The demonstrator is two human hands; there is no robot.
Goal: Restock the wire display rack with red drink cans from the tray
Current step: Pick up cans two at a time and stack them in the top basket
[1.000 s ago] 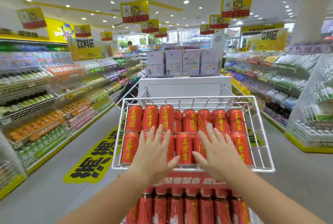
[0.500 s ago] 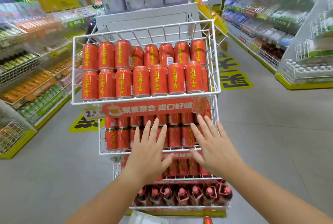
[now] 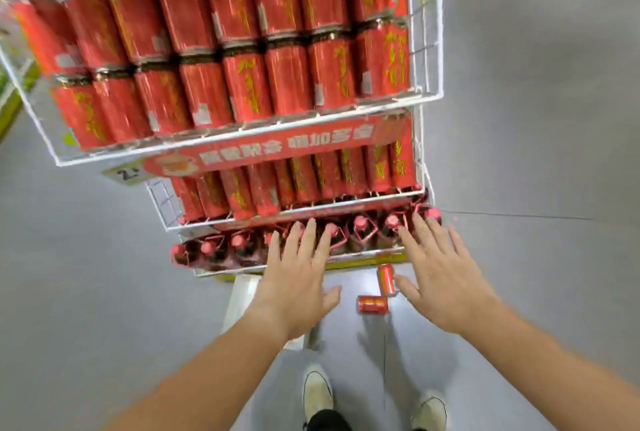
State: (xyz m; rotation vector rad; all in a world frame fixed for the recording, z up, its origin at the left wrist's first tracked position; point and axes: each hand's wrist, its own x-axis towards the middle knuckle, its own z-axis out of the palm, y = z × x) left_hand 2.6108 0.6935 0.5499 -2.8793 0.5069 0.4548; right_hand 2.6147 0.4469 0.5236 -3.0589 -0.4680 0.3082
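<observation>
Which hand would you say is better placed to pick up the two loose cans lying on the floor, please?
Probably the right hand: open and empty, its thumb nearly touches the upper can, with the lower can just below. The left hand, also open, is farther away.

Bare forearms, white sneakers, dark trouser cuffs.

Red cans with yellow lettering fill a white wire rack; a red banner carries white characters. Two red cans lie on the grey floor, near white shoes.
</observation>
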